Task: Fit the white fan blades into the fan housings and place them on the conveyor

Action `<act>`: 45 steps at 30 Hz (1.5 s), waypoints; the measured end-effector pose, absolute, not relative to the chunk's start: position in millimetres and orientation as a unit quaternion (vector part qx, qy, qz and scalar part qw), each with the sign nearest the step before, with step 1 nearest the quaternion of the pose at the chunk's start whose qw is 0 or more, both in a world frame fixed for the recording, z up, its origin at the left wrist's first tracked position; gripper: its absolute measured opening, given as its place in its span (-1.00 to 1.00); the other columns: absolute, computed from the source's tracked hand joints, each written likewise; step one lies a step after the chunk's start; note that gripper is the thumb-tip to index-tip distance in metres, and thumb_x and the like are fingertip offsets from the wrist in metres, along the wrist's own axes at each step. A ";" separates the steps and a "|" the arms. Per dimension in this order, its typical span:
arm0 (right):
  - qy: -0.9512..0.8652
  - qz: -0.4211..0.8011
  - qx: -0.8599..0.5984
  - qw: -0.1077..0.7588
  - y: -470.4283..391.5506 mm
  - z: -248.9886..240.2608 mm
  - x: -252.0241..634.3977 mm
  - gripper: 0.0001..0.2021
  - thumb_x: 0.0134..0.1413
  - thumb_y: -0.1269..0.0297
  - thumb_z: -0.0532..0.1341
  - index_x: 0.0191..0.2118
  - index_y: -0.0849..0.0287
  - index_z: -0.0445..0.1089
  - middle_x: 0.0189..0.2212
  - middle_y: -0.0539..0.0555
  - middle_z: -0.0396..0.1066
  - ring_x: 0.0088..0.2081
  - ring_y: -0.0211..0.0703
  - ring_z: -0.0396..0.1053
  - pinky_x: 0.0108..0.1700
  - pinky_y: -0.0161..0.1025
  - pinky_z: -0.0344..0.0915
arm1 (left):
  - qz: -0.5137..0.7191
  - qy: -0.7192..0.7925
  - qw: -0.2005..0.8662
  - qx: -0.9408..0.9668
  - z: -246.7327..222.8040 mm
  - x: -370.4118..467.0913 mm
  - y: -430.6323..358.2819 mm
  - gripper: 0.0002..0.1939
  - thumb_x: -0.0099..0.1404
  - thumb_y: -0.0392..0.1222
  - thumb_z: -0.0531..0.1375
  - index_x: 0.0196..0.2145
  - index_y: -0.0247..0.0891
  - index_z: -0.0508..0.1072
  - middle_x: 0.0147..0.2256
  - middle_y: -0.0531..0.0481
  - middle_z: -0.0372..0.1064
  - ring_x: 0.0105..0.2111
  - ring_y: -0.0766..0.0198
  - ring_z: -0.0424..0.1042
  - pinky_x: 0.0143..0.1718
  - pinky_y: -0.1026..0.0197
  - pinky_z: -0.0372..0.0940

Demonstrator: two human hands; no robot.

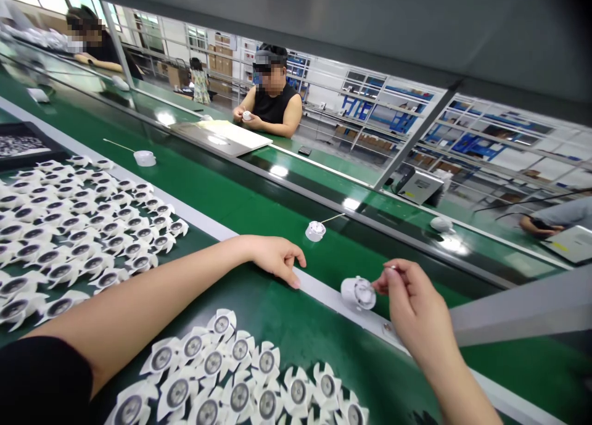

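My left hand [280, 258] rests at the grey rail [208, 224] beside the green belt, its fingers apart and holding nothing. On the right, my right hand [411, 295] is raised with thumb and fingers pinched together; a small thing between the fingertips is too small to make out. Just left of those fingertips, a white round housing [358, 292] is over the rail, its open face turned toward the hand. Another white housing [316, 231] with a thin wire sits on the belt beyond my left hand. White fan wheels [239, 396] lie in the foreground.
More fan wheels [83, 227] cover the left table, near a black tray [28, 142] of small parts. A further housing [145, 158] is on the belt. A slanted grey post [518, 308] stands right of my right hand. People sit across the line.
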State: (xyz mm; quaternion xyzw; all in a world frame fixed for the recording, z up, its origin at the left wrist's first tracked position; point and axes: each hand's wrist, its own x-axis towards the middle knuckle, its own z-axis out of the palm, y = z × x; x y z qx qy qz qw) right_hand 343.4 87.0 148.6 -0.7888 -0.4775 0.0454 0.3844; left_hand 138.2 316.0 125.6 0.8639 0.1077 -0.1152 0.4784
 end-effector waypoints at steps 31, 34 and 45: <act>-0.623 0.200 -0.678 0.335 78.6 158.0 279.8 -0.83 0.02 0.15 0.36 -0.32 0.10 0.45 -0.03 0.14 0.47 -0.01 0.02 0.45 0.01 -0.10 0.42 | -0.165 0.062 0.503 0.846 133.4 136.7 302.2 -0.39 0.34 0.26 0.08 0.13 -0.24 0.33 -0.33 0.00 0.44 -0.44 0.28 0.38 -0.43 0.28 0.22; -0.680 0.152 -0.632 0.339 80.1 149.1 263.9 -0.91 0.06 0.24 0.35 -0.30 0.08 0.49 -0.03 0.14 0.49 0.05 0.03 0.43 0.06 -0.08 0.40 | -0.158 0.066 0.556 0.814 127.0 136.9 309.6 -0.41 0.35 0.27 0.07 0.10 -0.25 0.33 -0.33 0.02 0.40 -0.45 0.31 0.36 -0.46 0.29 0.21; -0.652 0.233 -0.659 0.294 89.9 126.8 256.6 -0.89 0.08 0.37 0.31 -0.26 0.05 0.54 -0.08 0.07 0.54 0.13 0.08 0.37 0.13 -0.04 0.35 | -0.186 0.084 0.488 0.849 134.7 140.4 300.2 -0.19 -0.02 0.03 0.42 0.16 -0.24 0.33 -0.39 0.09 0.39 -0.42 0.26 0.36 -0.42 0.29 0.19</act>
